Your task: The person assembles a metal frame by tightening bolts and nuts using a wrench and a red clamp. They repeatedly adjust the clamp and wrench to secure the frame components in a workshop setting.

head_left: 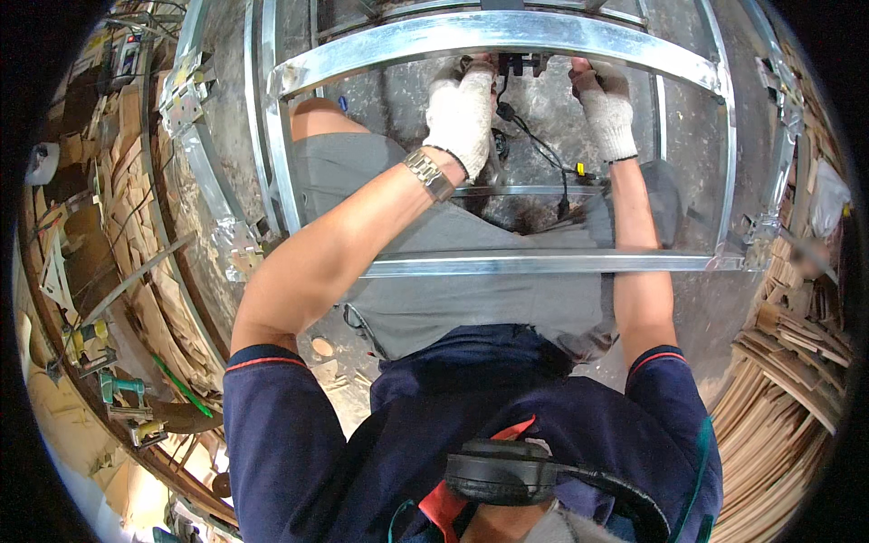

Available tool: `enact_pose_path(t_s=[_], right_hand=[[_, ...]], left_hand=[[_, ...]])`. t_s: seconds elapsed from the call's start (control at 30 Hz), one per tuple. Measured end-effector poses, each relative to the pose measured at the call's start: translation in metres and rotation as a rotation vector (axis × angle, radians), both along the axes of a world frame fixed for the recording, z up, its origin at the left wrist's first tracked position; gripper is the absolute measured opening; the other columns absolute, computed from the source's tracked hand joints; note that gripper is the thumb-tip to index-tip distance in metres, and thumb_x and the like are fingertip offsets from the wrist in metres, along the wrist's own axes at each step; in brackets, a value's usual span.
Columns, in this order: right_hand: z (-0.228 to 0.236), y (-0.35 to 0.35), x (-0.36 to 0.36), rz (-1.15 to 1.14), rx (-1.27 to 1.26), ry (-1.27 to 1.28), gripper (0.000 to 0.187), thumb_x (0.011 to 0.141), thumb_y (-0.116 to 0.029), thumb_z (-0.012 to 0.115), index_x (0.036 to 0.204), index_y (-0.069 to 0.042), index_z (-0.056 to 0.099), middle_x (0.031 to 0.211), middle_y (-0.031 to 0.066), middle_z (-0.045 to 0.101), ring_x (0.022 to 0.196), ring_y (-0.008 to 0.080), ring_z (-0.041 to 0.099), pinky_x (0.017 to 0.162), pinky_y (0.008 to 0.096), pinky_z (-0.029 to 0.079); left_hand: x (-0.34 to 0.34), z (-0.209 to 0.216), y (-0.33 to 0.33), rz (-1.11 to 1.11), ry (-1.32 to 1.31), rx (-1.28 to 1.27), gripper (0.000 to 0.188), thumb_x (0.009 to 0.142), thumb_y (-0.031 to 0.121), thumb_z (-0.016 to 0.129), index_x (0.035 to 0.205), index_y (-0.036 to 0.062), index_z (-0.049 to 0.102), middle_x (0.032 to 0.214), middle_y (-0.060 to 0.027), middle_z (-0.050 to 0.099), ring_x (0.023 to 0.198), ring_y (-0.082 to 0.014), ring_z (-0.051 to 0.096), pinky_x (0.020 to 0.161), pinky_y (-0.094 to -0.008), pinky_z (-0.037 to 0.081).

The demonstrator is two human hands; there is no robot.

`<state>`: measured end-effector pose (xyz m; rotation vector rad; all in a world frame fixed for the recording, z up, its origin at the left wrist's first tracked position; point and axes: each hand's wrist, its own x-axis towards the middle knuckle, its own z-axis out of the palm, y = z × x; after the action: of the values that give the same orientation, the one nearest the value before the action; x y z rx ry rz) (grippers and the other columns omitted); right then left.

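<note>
The fingers of the white-knit-gloved left hand [460, 113] and right hand [606, 110] were partly hidden, so from afar I couldn't tell whether they gripped the black notched fitting [522, 64] between them, seemingly unfinished, at the apparently already joined, silvery metal frame [407, 43].

No readable text or numbers anywhere

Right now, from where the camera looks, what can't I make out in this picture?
All in the head view:
Fingertips of the left hand and right hand: partly hidden by the upper crossbar, so their grip is unclear.
Black part between them: partly covered by that crossbar.
Metal frame: far end cut off by the top edge.
Whitish object near the right rim: too blurred to identify.
</note>
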<state>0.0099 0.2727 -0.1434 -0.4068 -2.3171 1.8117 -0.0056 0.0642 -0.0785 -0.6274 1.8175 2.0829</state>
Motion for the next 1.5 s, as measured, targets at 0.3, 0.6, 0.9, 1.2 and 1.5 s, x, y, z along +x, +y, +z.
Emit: enact_pose_path(t_s=[0.3,0.6,0.9,1.2,1.5], right_hand=[[-0.02,0.019,-0.021,0.055,0.07,0.061,0.027,0.096,-0.024,0.063,0.09,0.001,0.069,0.078,-0.0012,0.062,0.064,0.0088,0.051,0.055,0.0289,0.039],[-0.043,0.021,-0.026,0.058,0.02,0.042,0.024,0.095,-0.019,0.061,0.096,0.004,0.069,0.083,0.0048,0.068,0.072,0.0114,0.056,0.062,0.0274,0.044],[-0.021,0.024,-0.031,0.059,0.157,-0.065,0.028,0.088,-0.028,0.063,0.086,-0.003,0.074,0.07,0.011,0.068,0.064,0.0189,0.06,0.061,0.0363,0.046],[0.006,0.016,-0.018,0.008,-0.096,0.012,0.02,0.095,-0.018,0.067,0.084,-0.002,0.071,0.069,0.0014,0.064,0.062,0.01,0.054,0.057,0.028,0.042],[0.004,0.013,-0.029,-0.028,-0.169,-0.025,0.015,0.096,-0.014,0.066,0.098,0.0,0.07,0.078,0.0037,0.068,0.067,0.0102,0.058,0.059,0.0277,0.047]], left_hand=[[-0.008,-0.006,-0.003,0.079,-0.028,0.165,0.023,0.092,0.021,0.069,0.103,0.0021,0.063,0.075,-0.0013,0.061,0.062,-0.0101,0.053,0.056,-0.0271,0.042],[-0.005,0.011,-0.001,0.025,0.015,-0.092,0.024,0.091,0.021,0.069,0.103,-0.0001,0.066,0.078,-0.002,0.064,0.064,-0.0103,0.053,0.06,-0.0316,0.045],[-0.008,-0.014,-0.023,-0.222,0.005,-0.316,0.025,0.092,0.019,0.058,0.102,-0.0021,0.067,0.085,-0.0094,0.07,0.068,-0.0159,0.062,0.064,-0.0313,0.05],[-0.025,-0.032,-0.035,-0.715,0.363,-0.663,0.054,0.093,0.045,0.053,0.092,-0.0066,0.068,0.09,-0.0294,0.068,0.092,-0.0443,0.067,0.083,-0.0492,0.051],[-0.033,-0.006,-0.03,-0.835,0.427,-0.94,0.051,0.092,0.045,0.053,0.093,-0.0031,0.07,0.087,-0.0272,0.07,0.086,-0.0426,0.068,0.08,-0.0478,0.052]])
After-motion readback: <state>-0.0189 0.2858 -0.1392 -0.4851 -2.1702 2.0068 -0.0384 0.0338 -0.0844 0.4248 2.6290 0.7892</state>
